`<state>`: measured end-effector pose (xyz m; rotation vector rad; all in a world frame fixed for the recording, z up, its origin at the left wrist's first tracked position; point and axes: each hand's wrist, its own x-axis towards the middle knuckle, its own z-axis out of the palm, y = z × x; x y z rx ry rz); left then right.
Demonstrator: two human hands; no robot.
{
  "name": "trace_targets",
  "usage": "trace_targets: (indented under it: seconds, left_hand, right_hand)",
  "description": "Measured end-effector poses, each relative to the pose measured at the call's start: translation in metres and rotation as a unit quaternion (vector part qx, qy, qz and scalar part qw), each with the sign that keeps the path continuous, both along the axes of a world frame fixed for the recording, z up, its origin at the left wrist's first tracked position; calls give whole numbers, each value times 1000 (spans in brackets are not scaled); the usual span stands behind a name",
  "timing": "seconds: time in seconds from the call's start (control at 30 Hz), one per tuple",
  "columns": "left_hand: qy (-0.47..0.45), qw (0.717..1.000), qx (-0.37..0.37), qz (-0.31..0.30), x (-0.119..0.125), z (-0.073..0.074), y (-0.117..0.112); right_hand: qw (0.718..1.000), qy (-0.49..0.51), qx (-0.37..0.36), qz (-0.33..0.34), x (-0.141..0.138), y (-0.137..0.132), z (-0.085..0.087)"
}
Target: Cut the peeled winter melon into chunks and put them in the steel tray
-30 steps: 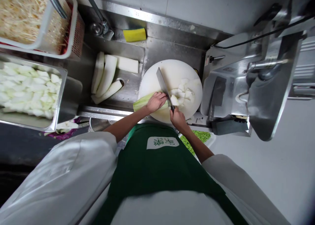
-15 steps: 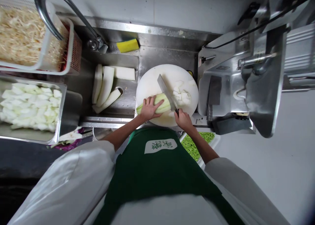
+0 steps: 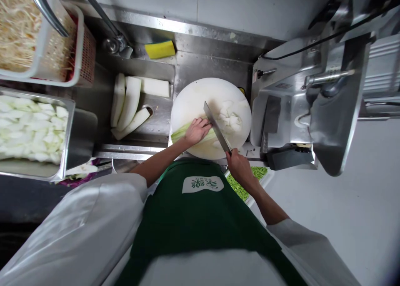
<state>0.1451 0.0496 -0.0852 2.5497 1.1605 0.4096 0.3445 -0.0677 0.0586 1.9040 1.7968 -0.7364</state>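
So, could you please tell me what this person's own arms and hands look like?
Loose, plain white fabric sleeves end around the elbows, leaving both forearms bare. The fingers are ungloved, and no watch or bracelet is visible.

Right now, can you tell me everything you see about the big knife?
The big knife has a long, broad, flat blade, grey and shiny like metal. It slants over the round white board, its far end pointing away from the person and leftward. The right hand grips the near end, mostly covering it. The blade is close beside the left hand; whether they touch, I can't tell.
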Motion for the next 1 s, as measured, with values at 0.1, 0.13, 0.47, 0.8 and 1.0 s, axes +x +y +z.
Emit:
trace_targets:
  seconds: [0.1,0.13,0.47,0.8,1.0]
  left_hand:
    - [-8,1000,-9,-4,-1,1,1]
    - [-11,1000,-12,-5,-2,2,1]
    - [-38,999,-21,2,-4,0,1]
    - [-24,999,-36,4,-3,2,1]
    - [-36,999,-24,-3,-5,-3,1]
  right_hand:
    - [1000,2,-5,-5,-11,14,-14]
    - [1000,5,-5,-10,-17,22,-23]
    - [999,24,45,-15,-20,62,-56]
    - [999,25,23,-21,-18,27,-18]
    - [998,31,31,-45,-29,42,-51]
